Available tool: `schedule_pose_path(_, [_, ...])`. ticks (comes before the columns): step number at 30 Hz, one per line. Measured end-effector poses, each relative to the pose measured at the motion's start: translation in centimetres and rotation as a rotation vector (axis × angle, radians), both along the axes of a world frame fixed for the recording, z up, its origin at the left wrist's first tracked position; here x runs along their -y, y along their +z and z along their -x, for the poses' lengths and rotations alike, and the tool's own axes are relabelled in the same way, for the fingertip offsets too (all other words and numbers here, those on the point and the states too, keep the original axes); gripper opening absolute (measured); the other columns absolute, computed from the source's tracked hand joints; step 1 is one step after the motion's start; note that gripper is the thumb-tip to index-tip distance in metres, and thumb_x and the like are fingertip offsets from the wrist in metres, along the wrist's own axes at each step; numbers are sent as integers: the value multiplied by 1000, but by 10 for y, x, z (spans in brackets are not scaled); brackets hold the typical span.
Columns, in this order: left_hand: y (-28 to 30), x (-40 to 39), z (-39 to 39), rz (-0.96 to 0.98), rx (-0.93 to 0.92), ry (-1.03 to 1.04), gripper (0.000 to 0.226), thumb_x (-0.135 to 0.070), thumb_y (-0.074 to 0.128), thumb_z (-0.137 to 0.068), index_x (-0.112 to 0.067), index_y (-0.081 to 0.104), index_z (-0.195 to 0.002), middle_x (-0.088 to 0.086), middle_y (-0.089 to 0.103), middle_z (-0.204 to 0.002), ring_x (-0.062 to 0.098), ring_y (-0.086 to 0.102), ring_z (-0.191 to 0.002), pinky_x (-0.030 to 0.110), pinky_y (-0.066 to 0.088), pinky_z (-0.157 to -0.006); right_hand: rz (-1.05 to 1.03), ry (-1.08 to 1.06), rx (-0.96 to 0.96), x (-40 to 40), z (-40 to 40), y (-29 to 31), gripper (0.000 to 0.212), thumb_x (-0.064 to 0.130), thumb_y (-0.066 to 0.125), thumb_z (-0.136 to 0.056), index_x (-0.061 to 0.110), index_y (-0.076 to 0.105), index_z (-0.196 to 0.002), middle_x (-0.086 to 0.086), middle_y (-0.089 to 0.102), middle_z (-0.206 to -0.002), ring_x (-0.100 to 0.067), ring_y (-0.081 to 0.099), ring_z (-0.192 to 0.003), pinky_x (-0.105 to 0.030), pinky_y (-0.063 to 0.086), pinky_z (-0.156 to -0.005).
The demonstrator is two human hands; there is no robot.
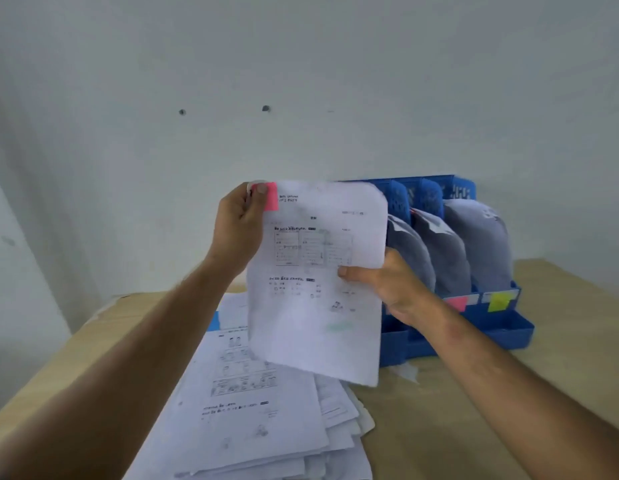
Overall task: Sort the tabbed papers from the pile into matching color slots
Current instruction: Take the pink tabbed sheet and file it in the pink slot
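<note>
Holding sheet (318, 271) upright above pile (266, 410): left hand (237, 226) pinches pink tab (271, 197), right hand (391, 282) grips right edge. Risk: tab peels off, or sheet lands beside the pink-marked slot (457, 303).

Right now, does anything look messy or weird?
Yes. The pile of papers on the table is untidy, its sheets fanned out with edges sticking past each other. The papers in the blue organizer flop forward.

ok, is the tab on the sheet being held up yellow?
No, the tab at the top corner of the held sheet is pink, pinched by the left hand.
</note>
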State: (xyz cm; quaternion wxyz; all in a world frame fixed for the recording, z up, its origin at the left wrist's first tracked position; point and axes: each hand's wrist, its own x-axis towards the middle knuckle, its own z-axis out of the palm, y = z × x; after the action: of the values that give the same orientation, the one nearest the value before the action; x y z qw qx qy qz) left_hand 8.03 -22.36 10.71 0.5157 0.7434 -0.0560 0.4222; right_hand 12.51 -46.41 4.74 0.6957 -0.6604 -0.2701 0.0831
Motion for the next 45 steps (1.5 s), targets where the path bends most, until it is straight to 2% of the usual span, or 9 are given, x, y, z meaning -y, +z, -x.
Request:
schedule_pose_path(7, [28,76,-24,-26,-149,-390,27,-24,54,-107,-14,66,-84,-4,66,-80,10,59,-73,25,47,-67,-51,-312,-21,86,-17,1,39,-2,77,-81,13,70,-117,-5,77,-111,-27,73,-104,-50,58,-94])
schedule_pose_path(13, [55,144,-59,-604,-363,-481,42,-49,61,-99,-8,71,-104,15,74,-100,26,71,-87,43,59,-84,82,-521,-64,153,-39,3,24,2,63,-89,17,73,-105,-4,77,-104,-23,72,-93,-39,59,-78])
schedule_pose_path(17, [57,175,-87,-829,-584,-439,45,-57,62,-95,-15,74,-106,7,75,-100,16,69,-87,32,54,-84,286,-387,-169,172,-48,4,22,4,54,-90,7,66,-108,-11,68,-86,-24,62,-75,-34,50,-62])
schedule_pose_path(22, [59,179,-111,-687,-818,-497,53,-58,53,-93,-15,72,-116,7,74,-120,25,68,-114,39,44,-110,270,-434,-192,183,-60,7,23,8,55,-89,13,66,-110,-9,70,-93,-25,64,-79,-35,51,-63])
schedule_pose_path(25, [64,183,-114,-801,-893,-479,36,-33,43,-101,-8,69,-100,6,80,-98,17,72,-103,31,34,-105,189,-584,-113,192,-69,9,20,10,63,-87,18,72,-103,-3,76,-98,-22,71,-85,-35,57,-72])
schedule_pose_path(31, [57,199,-134,-1025,-914,-217,44,-35,35,-106,-6,66,-95,-5,76,-68,20,77,-77,38,44,-105,271,-865,149,204,-71,22,12,11,68,-91,22,69,-97,2,73,-94,-17,69,-77,-31,55,-65])
schedule_pose_path(37, [40,218,-156,-1053,-725,-255,40,-47,61,-99,-10,75,-108,1,73,-84,12,68,-66,29,51,-80,532,-1124,539,186,-73,44,11,11,59,-93,6,67,-98,-16,68,-88,-38,63,-78,-41,55,-69])
schedule_pose_path(41, [33,225,-155,-1153,-785,-319,66,-46,59,-100,-26,34,-158,1,63,-113,12,63,-92,31,41,-95,522,-1081,580,154,-76,52,18,7,52,-95,4,63,-110,-23,66,-101,-43,62,-90,-42,52,-72])
schedule_pose_path(45, [27,219,-165,-1046,-709,-251,86,-41,64,-96,-22,13,-163,9,54,-148,27,57,-123,37,45,-102,404,-917,479,128,-78,36,32,10,56,-97,4,56,-128,-18,68,-115,-35,66,-100,-35,52,-72])
